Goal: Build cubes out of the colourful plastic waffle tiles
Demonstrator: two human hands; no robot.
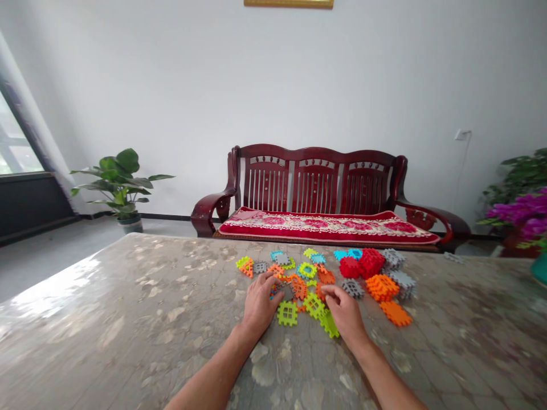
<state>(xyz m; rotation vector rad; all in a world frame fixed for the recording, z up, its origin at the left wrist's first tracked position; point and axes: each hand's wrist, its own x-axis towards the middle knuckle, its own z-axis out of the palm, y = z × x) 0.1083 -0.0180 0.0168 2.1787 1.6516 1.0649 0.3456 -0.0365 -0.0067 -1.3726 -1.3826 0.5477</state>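
Many notched plastic building tiles lie loose on the table in front of me. My left hand rests over the left of the pile, with its thumb apart from its bent fingers. By its thumb lies a dark grey tile; small coloured bits show between thumb and fingers. My right hand has its fingers curled and pinched at the edge of an orange tile. Between the hands lie a lime window tile, another lime window tile and an orange tile with openings. A plain lime tile lies beside my right hand.
Right of the hands are red tiles, stacked orange tiles, grey tiles and a flat orange tile. The patterned table extends both ways. Behind it stands a wooden bench; a potted plant is at left, purple flowers at right.
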